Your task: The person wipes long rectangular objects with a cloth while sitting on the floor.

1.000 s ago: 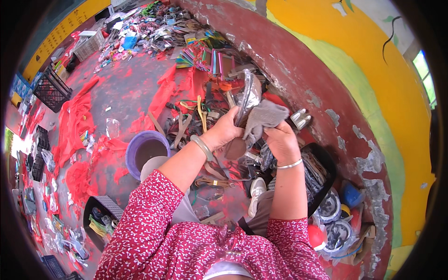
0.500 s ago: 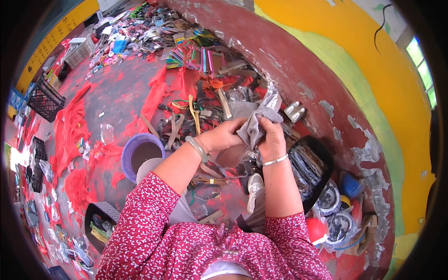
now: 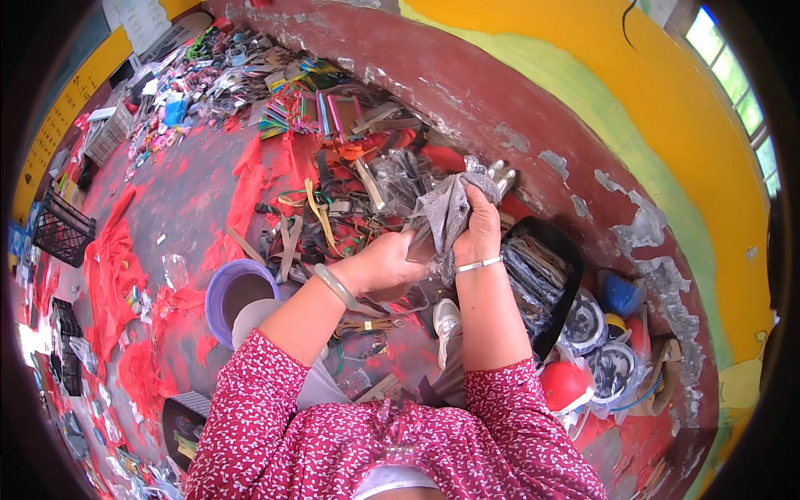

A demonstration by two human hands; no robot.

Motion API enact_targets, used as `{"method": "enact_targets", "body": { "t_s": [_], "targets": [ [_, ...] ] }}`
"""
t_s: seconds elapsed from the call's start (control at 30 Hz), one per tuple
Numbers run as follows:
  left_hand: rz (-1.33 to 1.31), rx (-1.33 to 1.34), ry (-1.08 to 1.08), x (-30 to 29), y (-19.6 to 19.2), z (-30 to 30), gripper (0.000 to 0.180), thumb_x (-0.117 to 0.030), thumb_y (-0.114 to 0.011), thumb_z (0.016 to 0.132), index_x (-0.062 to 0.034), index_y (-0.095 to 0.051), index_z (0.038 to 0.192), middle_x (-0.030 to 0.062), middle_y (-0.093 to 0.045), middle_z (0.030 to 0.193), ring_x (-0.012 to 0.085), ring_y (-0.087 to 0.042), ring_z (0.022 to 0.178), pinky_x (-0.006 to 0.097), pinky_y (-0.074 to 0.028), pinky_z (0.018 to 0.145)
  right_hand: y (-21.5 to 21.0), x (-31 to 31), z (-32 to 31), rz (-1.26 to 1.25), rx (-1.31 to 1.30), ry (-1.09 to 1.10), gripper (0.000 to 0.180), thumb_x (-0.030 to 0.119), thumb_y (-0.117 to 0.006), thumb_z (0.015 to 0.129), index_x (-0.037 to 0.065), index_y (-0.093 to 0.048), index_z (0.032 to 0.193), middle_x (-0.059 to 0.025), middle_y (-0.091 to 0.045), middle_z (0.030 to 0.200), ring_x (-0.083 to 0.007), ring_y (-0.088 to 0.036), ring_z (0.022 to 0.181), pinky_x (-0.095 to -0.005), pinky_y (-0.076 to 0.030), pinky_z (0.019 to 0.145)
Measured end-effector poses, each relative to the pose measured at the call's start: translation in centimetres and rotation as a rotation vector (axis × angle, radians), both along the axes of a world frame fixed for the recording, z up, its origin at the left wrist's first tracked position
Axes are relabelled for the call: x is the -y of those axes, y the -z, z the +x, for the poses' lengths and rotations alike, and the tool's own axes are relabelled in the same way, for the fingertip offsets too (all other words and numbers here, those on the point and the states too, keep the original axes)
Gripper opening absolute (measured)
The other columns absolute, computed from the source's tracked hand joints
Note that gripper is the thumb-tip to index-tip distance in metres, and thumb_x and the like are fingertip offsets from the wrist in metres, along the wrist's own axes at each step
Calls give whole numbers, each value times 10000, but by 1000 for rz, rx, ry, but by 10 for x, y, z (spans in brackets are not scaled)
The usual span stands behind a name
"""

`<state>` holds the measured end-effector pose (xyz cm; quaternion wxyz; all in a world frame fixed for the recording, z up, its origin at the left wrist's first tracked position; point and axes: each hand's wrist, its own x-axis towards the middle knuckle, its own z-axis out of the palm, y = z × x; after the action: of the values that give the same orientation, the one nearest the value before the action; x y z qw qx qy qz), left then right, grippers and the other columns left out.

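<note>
In front of me my right hand (image 3: 479, 229) is closed on a crumpled grey cloth (image 3: 454, 202), thumb on top and the folds hanging over its fingers. My left hand (image 3: 385, 262) is closed just to the left, its fingers pinching a thin, smooth brown piece (image 3: 423, 243) against the cloth. Part of that piece shows below the hand too; its kind I cannot make out. Beyond the hands lies clear plastic wrapping (image 3: 400, 177), beside a heap of straps (image 3: 321, 215).
A purple bucket (image 3: 218, 304) stands to my left, close to my knee. On the right are a black tub (image 3: 575, 271) of wrapped items, bagged wheels (image 3: 612, 371) and a red ball (image 3: 567, 385). A peeling red wall (image 3: 533, 125) runs along the far right. Loose goods are piled at the far left.
The cloth has been turned and bunched more into my right hand. My left hand has shifted down and left, uncovering more of the brown piece. The whole view has swung slightly right.
</note>
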<state>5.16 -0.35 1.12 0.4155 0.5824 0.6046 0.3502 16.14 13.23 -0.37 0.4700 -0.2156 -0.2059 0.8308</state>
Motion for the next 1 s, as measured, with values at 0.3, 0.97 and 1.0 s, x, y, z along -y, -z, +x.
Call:
{"method": "enact_targets", "body": {
  "t_s": [0.3, 0.97, 1.0],
  "targets": [
    [105, -393, 13, 8, 13, -7, 410, -238, -612, 718, 34, -473, 992, 259, -584, 835, 404, -572, 813, 438, -462, 694, -13, -1, 2, -115, 100, 56, 89, 42, -612, 734, 34, -623, 822, -87, -634, 783, -238, -613, 695, -373, -511, 631],
    [-46, -110, 101, 32, -1, -43, 345, -152, -644, 689, -7, -553, 989, 63, -590, 722, 127, -544, 648, 283, -453, 627, -31, -18, 39, 686, 472, -333, 291, -32, -664, 735, 4, -620, 1020, -33, -643, 949, -155, -608, 854, -287, -479, 783],
    [-15, -120, 109, 31, 4, -43, 341, -148, -643, 692, -6, -553, 989, 56, -588, 726, 119, -539, 653, 279, -453, 629, -30, -17, 36, 731, 507, -288, 264, -25, -659, 745, 5, -629, 1005, -26, -646, 940, -149, -607, 848, -278, -478, 772]
  ]
}}
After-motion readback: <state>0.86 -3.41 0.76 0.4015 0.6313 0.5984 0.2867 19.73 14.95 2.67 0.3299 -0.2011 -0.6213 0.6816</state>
